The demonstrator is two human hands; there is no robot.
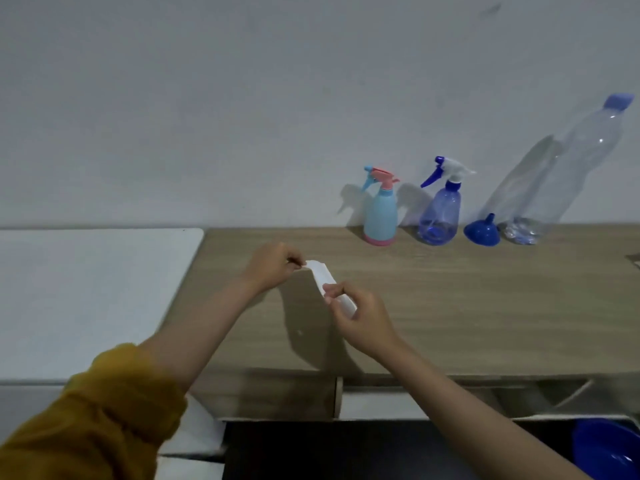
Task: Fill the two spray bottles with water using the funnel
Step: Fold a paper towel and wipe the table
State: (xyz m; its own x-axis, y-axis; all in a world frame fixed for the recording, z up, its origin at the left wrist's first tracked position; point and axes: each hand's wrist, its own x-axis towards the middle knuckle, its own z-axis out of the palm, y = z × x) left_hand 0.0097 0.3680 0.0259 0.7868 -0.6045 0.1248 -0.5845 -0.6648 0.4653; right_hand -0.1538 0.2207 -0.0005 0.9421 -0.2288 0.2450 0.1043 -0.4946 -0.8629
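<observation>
Pinching a white paper strip (pixel 323 277) over the wooden table (pixel 450 306): left grip (pixel 273 268) grasps its 10 o'clock end, right grip (pixel 356 317) its 4 o'clock end.

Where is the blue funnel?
The blue funnel sits upside down at the back right of the wooden table, between the blue spray bottle and the big water bottle.

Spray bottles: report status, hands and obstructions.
Both hands, left hand and right hand, pinch a white paper strip. Light-blue spray bottle, blue spray bottle, funnel, water bottle untouched. Nothing blocking.
</observation>
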